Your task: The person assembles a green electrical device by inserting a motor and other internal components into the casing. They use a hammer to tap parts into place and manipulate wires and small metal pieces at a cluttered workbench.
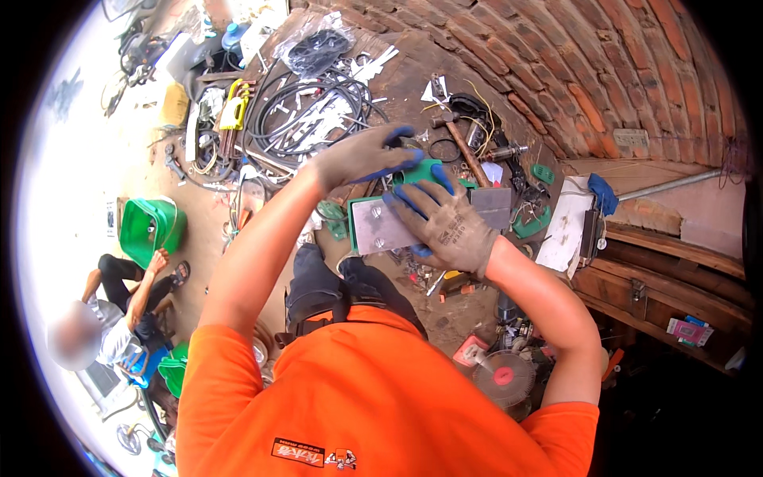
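In a grey-and-blue work glove, my left hand [367,155] reaches in from the left with its fingers stretched and apart. Its lower fingertips are at the edge of a green plastic piece [423,170]; whether they touch it I cannot tell. My right hand [445,222], gloved alike, is closed over a flat metal plate [380,226] with a green edge, its thumb at the near side. Round fastener heads show on the plate. Another grey flat part [490,208] sticks out to the right behind that hand. Part of the plate is hidden under the right fingers.
A hammer [467,153] lies beyond my hands. Coiled black cable [274,131] and white scraps cover the far left. A circular saw blade [504,377] sits at the near right. A brick wall [588,71] rises behind. Another person [119,326] sits left beside a green bucket [151,230].
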Motion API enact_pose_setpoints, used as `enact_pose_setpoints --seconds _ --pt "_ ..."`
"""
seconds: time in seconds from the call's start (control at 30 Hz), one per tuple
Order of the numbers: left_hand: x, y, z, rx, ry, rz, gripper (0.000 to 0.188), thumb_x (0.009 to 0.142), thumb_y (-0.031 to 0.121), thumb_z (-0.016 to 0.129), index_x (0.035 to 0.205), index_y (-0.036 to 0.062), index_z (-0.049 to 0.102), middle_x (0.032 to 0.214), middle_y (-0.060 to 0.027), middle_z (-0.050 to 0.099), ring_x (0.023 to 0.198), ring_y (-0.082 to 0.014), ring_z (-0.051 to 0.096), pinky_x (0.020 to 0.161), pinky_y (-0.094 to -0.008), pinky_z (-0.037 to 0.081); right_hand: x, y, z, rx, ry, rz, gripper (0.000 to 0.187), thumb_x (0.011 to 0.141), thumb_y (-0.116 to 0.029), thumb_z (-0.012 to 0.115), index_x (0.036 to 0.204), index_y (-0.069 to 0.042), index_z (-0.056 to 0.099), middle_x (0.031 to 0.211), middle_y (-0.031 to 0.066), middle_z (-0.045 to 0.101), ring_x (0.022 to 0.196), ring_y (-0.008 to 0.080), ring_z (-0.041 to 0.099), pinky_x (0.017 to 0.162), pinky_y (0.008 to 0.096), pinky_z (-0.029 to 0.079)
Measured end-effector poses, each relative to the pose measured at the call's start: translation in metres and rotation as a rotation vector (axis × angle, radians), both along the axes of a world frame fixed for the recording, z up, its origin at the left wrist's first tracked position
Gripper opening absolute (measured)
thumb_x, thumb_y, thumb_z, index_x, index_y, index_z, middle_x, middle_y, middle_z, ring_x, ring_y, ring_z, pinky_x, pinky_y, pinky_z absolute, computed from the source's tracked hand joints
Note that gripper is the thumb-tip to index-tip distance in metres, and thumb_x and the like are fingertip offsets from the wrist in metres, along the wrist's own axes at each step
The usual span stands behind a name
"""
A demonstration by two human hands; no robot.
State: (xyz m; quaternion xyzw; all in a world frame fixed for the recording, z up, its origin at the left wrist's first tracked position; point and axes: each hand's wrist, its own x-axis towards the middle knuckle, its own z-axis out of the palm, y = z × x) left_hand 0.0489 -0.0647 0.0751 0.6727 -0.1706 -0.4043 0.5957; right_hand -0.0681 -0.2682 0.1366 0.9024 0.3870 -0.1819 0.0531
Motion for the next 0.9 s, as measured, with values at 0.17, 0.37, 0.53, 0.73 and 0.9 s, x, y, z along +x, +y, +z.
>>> enact_pose_setpoints --seconds 0.17,0.37,0.53,0.73,0.9 --pt "-0.073 0.042 0.020 0.147 -0.869 -0.115 0.104 0.069 0.035 0.091 0.154 0.0012 0.040 0.148 -0.0251 0.049 0.139 -0.0442 0.047 0.115 -0.0495 0.042 0.000 -0.003 -0.006 0.067 -0.032 -0.115 0.092 0.080 -0.047 0.077 0.156 -0.009 0.042 0.149 0.0172 0.047 0.141 0.0366 0.043 0.122 0.0616 0.021" --pt "-0.085 0.038 -0.004 0.215 -0.998 0.010 0.119 0.063 0.027 0.095 0.159 -0.0013 0.029 0.145 -0.0256 0.049 0.131 -0.0442 0.052 0.110 -0.0494 0.046 0.001 0.000 -0.006 0.134 -0.026 -0.182 0.097 0.080 -0.048 0.078 0.156 -0.003 0.040 0.154 0.0202 0.045 0.140 0.0382 0.046 0.118 0.0580 0.031" --pt "-0.083 0.032 -0.008 0.096 -0.982 0.023 0.119 0.065 0.023 0.096 0.158 -0.0032 0.028 0.144 -0.0252 0.051 0.129 -0.0439 0.054 0.108 -0.0478 0.047 -0.011 -0.004 -0.002 0.128 -0.063 -0.214 0.095 0.078 -0.045 0.081 0.154 -0.002 0.043 0.151 0.0209 0.048 0.138 0.0380 0.048 0.115 0.0571 0.036" --pt "-0.080 0.028 -0.017 0.020 -1.052 0.003 0.119 0.061 0.020 0.096 0.155 -0.0090 0.029 0.136 -0.0266 0.057 0.121 -0.0454 0.059 0.102 -0.0501 0.050 -0.025 -0.012 0.003 0.214 -0.147 -0.241 0.086 0.080 -0.032 0.075 0.153 0.000 0.044 0.148 0.0229 0.052 0.130 0.0399 0.055 0.109 0.0567 0.040" --pt "-0.076 0.013 -0.005 0.002 -1.052 -0.022 0.123 0.060 0.019 0.096 0.157 -0.0074 0.025 0.134 -0.0238 0.057 0.120 -0.0431 0.059 0.103 -0.0483 0.049 -0.036 -0.028 0.012 0.149 -0.148 -0.324 0.089 0.079 -0.036 0.077 0.153 0.000 0.045 0.149 0.0229 0.051 0.133 0.0390 0.053 0.108 0.0559 0.041"
